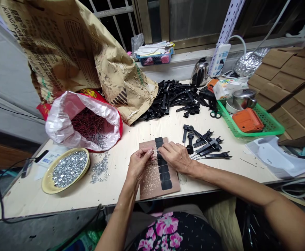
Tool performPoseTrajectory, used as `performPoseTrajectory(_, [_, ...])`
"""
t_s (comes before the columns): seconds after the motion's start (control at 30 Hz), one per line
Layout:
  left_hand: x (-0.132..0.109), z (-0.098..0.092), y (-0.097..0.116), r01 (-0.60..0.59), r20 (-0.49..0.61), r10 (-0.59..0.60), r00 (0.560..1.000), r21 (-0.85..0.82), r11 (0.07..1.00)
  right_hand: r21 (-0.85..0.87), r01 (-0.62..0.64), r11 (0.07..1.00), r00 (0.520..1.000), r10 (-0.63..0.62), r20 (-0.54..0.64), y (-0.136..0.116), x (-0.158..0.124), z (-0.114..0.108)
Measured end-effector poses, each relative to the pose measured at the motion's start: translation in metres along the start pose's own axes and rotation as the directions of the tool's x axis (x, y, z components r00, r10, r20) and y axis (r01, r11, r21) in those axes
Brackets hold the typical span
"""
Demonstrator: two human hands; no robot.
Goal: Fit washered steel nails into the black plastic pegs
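Observation:
My left hand (140, 162) is closed in a pinch on a thin, light metal pin (155, 151), pointing right toward my other hand. Close against it, my right hand (175, 157) has its fingers pressed together; what they grip is hidden. Both hands are over a brown board (149, 186) flecked with pale specks. A column of black square pads (165, 176) runs down this board, and the fingers cover part of it. To the right lie several black plastic pieces (206, 148) with forked ends, some with thin metal shafts sticking out.
A yellow bowl (45, 186) of metal washers (70, 167) stands left, beside loose washers (100, 169) and a white-lined bag (61, 122) of long screws (88, 125). Black parts (173, 97) are heaped behind. A green basket (270, 129) and cardboard boxes (298, 104) stand right.

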State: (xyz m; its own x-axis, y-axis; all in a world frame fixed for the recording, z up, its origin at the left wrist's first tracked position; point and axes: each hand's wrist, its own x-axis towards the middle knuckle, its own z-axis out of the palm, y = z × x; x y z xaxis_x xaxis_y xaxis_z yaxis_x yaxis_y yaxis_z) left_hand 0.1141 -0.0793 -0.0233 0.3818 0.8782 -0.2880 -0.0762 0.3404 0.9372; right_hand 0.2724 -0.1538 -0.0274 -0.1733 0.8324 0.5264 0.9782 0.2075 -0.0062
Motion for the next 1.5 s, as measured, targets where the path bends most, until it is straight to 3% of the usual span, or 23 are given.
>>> performPoseTrajectory(0.13, [-0.003, -0.002, -0.002, -0.110, -0.014, 0.116, 0.993, 0.210, 0.971, 0.121, -0.084, 0.989, 0.993, 0.072, 0.094, 0.000, 0.001, -0.003])
performPoseTrajectory(0.27, [-0.006, -0.003, -0.001, -0.199, -0.028, 0.225, 0.974, 0.365, 0.909, 0.397, -0.286, 0.872, 0.944, 0.187, 0.270, 0.003, 0.004, -0.005])
performPoseTrajectory(0.33, [-0.006, -0.003, 0.000, -0.187, -0.016, 0.205, 0.979, 0.349, 0.918, 0.416, -0.277, 0.866, 0.948, 0.175, 0.266, 0.005, 0.005, -0.005])
performPoseTrajectory(0.47, [-0.007, -0.003, 0.000, -0.167, -0.011, 0.180, 0.984, 0.319, 0.933, 0.235, -0.130, 0.963, 0.983, 0.095, 0.154, 0.003, 0.002, -0.001])
performPoseTrajectory(0.6, [-0.006, -0.001, -0.002, -0.194, -0.039, 0.222, 0.974, 0.357, 0.914, 0.312, -0.198, 0.929, 0.969, 0.137, 0.205, 0.000, 0.001, -0.003])
performPoseTrajectory(0.77, [-0.008, -0.001, -0.002, -0.004, -0.015, 0.005, 1.000, 0.051, 0.999, 0.343, -0.224, 0.912, 0.957, 0.140, 0.254, -0.003, 0.006, -0.006])
performPoseTrajectory(0.83, [-0.012, -0.003, 0.000, -0.025, -0.047, 0.028, 0.998, 0.076, 0.997, 0.482, -0.314, 0.818, 0.923, 0.144, 0.357, -0.003, 0.010, -0.002])
performPoseTrajectory(0.9, [-0.018, -0.006, 0.002, -0.094, -0.098, 0.114, 0.989, 0.193, 0.977, 0.636, -0.404, 0.658, 0.881, 0.091, 0.465, -0.003, 0.014, 0.004])
performPoseTrajectory(0.97, [-0.022, -0.011, 0.004, -0.116, -0.116, 0.151, 0.982, 0.261, 0.958, 0.703, -0.409, 0.581, 0.880, 0.048, 0.472, -0.006, 0.018, 0.008])
performPoseTrajectory(1.0, [-0.024, -0.014, 0.004, -0.105, -0.123, 0.139, 0.983, 0.247, 0.963, 0.693, -0.376, 0.615, 0.899, 0.060, 0.434, -0.009, 0.020, 0.008])
performPoseTrajectory(1.1, [-0.025, -0.022, 0.004, -0.031, -0.103, 0.041, 0.994, 0.092, 0.995, 0.530, -0.166, 0.832, 0.968, 0.036, 0.247, -0.022, 0.023, 0.004])
performPoseTrajectory(1.17, [-0.025, -0.027, 0.004, -0.001, -0.080, 0.003, 0.997, 0.019, 1.000, 0.468, -0.105, 0.877, 0.978, 0.006, 0.207, -0.029, 0.025, 0.002])
performPoseTrajectory(1.23, [-0.025, -0.034, 0.005, -0.013, -0.086, 0.013, 0.996, 0.004, 1.000, 0.587, -0.248, 0.771, 0.943, 0.053, 0.329, -0.030, 0.028, 0.003])
performPoseTrajectory(1.27, [-0.025, -0.039, 0.006, -0.029, -0.110, 0.029, 0.994, 0.005, 1.000, 0.661, -0.391, 0.640, 0.888, 0.072, 0.455, -0.029, 0.029, 0.005])
performPoseTrajectory(1.33, [-0.025, -0.053, 0.007, -0.058, -0.178, 0.061, 0.982, 0.023, 0.998, 0.674, -0.685, 0.277, 0.697, -0.020, 0.716, -0.023, 0.032, 0.010])
performPoseTrajectory(1.37, [-0.025, -0.061, 0.008, -0.072, -0.224, 0.083, 0.971, 0.054, 0.996, 0.612, -0.781, 0.120, 0.604, -0.103, 0.791, -0.019, 0.033, 0.012])
performPoseTrajectory(1.4, [-0.024, -0.070, 0.007, -0.080, -0.266, 0.107, 0.958, 0.110, 0.991, 0.549, -0.836, 0.013, 0.540, -0.162, 0.826, -0.016, 0.033, 0.015])
performPoseTrajectory(1.43, [-0.023, -0.078, 0.006, -0.085, -0.302, 0.143, 0.942, 0.198, 0.977, 0.511, -0.859, -0.046, 0.510, -0.184, 0.840, -0.014, 0.033, 0.017])
performPoseTrajectory(1.5, [-0.019, -0.091, 0.000, -0.076, -0.318, 0.226, 0.921, 0.422, 0.904, 0.516, -0.855, -0.060, 0.519, -0.140, 0.843, -0.014, 0.033, 0.020])
